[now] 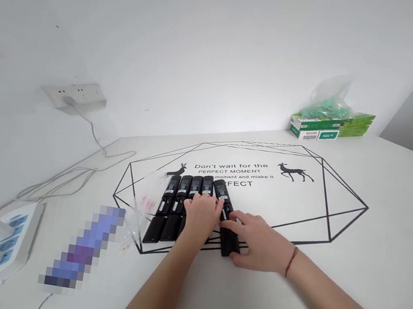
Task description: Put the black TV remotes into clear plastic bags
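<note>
Several black remote controls (pixel 172 185) lie side by side on the white table, backs up, with labels near their far ends and battery compartments exposed on those not covered. My left hand (pixel 200 221) is curled over the row, its thumb beside the rightmost remote control (pixel 229 241); whatever its fingertips hold is hidden. From the right, my right hand (pixel 261 242) grips that rightmost remote, which lies slightly tilted from the row, its thumb at the near end and fingers along the side.
Left of the row lies clear plastic wrapping (pixel 137 217), with a blurred-out bluish object (pixel 85 250) nearer. A power strip (pixel 16 239) with plugs and cables sits at far left, below a wall socket (pixel 78 95). Green-and-white boxes (pixel 314 129) with a plastic bag (pixel 328 103) stand back right.
</note>
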Motion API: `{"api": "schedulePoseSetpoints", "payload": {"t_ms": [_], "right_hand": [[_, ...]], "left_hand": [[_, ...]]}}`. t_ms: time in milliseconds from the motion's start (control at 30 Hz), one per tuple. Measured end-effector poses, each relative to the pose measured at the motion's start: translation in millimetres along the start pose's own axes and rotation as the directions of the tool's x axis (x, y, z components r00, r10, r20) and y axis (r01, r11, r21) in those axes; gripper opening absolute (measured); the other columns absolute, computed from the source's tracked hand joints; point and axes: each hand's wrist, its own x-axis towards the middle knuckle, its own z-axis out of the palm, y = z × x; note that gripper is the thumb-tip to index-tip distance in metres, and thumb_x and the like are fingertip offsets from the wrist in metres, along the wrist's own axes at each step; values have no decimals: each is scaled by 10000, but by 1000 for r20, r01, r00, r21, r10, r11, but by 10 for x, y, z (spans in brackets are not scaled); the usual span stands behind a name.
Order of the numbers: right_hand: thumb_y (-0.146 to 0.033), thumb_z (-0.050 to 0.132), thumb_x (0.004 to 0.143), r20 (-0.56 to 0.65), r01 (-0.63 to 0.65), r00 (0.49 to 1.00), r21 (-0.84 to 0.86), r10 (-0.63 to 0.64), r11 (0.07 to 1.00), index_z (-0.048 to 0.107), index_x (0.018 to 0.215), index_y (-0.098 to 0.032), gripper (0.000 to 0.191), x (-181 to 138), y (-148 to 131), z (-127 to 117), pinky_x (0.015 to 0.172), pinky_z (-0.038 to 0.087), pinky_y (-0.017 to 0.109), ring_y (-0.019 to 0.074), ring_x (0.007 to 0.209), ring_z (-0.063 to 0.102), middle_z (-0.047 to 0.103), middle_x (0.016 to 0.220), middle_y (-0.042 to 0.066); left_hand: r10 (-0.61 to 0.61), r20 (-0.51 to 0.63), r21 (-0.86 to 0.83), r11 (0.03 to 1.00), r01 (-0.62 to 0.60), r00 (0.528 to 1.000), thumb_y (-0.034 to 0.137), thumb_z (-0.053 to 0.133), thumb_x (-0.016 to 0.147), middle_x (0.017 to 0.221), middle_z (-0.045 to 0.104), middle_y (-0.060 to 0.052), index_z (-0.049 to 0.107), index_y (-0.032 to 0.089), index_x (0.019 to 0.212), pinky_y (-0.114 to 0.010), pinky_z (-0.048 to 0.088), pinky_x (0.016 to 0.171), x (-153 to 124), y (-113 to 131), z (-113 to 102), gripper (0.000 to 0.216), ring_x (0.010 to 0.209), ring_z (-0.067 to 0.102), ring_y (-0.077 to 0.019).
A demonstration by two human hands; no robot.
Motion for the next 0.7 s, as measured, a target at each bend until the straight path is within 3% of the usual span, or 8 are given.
{"api": "schedulePoseSetpoints", "payload": {"t_ms": [167, 333, 433, 533, 700], "right_hand": [[-203, 627, 623, 70, -1, 998, 7, 1, 1000, 647, 1131, -264, 511, -72, 55, -137, 740, 492, 380, 218, 817, 622, 557, 1223, 57], [-108, 602, 655, 181, -66, 982, 114, 45, 991, 694, 1032, -278, 423, -146, 115, -350, 662, 497, 287, 165, 764, 639, 578, 1248, 18], [-298, 678, 716, 141, -149, 980, 72, 138, 986, 693, 929, -255, 218, -162, 122, -404, 640, 493, 308, 188, 743, 631, 636, 1106, 27], [-447, 731, 669, 77, -251, 964, -69, 256, 966, 645, 865, -213, 317, -138, 103, -347, 566, 460, 330, 238, 718, 618, 654, 901, 50], [-177, 617, 744, 27, -292, 953, -178, 301, 940, 599, 851, -209, 114, -103, 74, -239, 543, 408, 298, 236, 736, 622, 639, 808, 48]], "left_hand": [[46, -11, 81, 996, -45, 999, 518, 356, 902, 921, 666, -140, 701, 132, 907, -427, 349, 771, -80, 175, 72, 517, 932, 542, -295], [5, 35, 36, 999, -6, 999, 467, 413, 872, 967, 659, -149, 671, 128, 980, -441, 353, 800, -61, 274, 105, 440, 967, 532, -302], [-5, 54, -20, 1000, 6, 999, 384, 454, 840, 970, 650, -150, 646, 144, 1052, -439, 358, 805, -32, 320, 131, 373, 945, 553, -303], [-7, 70, -70, 997, 12, 998, 323, 467, 812, 986, 626, -169, 605, 129, 1137, -447, 365, 806, -7, 357, 163, 402, 925, 571, -317], [-19, 117, -140, 990, 36, 993, 309, 473, 792, 1075, 583, -198, 517, 100, 1229, -463, 387, 825, 26, 371, 154, 486, 973, 565, -341]]}}
